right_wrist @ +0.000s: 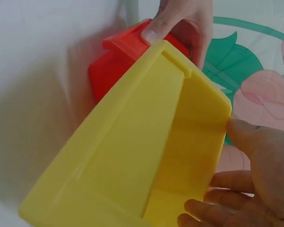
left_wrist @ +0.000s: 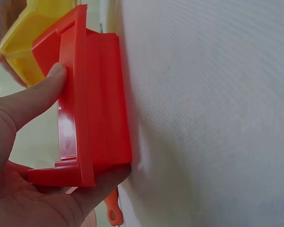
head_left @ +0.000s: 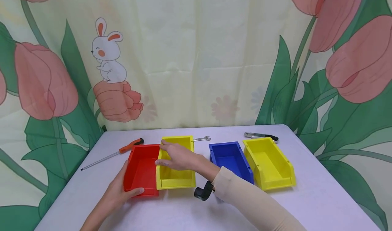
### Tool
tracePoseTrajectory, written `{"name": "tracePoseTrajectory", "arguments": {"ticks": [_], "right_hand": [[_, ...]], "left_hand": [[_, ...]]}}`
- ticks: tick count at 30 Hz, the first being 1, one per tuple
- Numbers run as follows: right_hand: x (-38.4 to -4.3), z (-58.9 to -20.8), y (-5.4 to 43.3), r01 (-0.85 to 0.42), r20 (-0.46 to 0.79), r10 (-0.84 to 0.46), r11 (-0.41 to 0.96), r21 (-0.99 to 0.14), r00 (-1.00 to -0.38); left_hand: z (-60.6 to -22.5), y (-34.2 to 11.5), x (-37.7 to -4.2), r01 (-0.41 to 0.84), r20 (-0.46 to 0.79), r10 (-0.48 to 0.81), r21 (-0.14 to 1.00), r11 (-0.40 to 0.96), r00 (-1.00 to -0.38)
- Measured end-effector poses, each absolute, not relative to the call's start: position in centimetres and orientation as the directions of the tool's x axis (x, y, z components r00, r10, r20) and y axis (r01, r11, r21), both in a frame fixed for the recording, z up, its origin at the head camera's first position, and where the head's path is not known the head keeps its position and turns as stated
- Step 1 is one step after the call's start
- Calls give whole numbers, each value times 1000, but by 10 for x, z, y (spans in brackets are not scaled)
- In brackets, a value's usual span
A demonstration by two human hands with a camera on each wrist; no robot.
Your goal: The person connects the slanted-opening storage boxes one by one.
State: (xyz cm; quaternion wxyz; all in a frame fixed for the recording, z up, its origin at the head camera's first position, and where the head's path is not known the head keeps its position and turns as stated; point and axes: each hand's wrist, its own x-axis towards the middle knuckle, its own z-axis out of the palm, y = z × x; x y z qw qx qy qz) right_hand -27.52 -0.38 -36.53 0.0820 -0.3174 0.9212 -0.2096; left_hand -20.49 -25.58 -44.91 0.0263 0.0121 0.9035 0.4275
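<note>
A red plastic bin (head_left: pixel 144 171) stands at the left of the table. My left hand (head_left: pixel 114 190) grips it, thumb over the front lip and fingers along its left side and underneath. Just right of it is a yellow bin (head_left: pixel 177 183), overlapping the red bin's right edge in the head view. My right hand (head_left: pixel 179 156) reaches across this bin and holds its left wall by the rim. In the right wrist view, the thumb (right_wrist: pixel 241 132) lies at the wall's edge, with the other fingers curled beside it.
A blue bin (head_left: pixel 229 156) and another yellow bin (head_left: pixel 271 163) stand to the right. An orange-handled screwdriver (head_left: pixel 125 148) lies at the left. Behind the bins are a wrench (head_left: pixel 203 138) and a dark-handled metal tool (head_left: pixel 260 135). A printed curtain (head_left: pixel 196 71) hangs at the back.
</note>
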Motion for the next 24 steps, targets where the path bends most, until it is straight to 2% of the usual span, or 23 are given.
{"name": "tracePoseTrajectory", "arguments": {"ticks": [7, 17, 24], "right_hand": [[-273, -378, -6, -573, -11, -627, 719, -392, -779], [-272, -383, -7, -558, -23, -616, 728, -399, -787], [-273, -384, -7, -552, -25, -614, 726, -410, -789]], "left_hand": [[-450, -255, -204, 7, -28, 47, 779, 627, -999], [-448, -254, -203, -31, -47, 6, 756, 653, -999], [-449, -254, -203, -16, -40, 22, 761, 648, -999]]}}
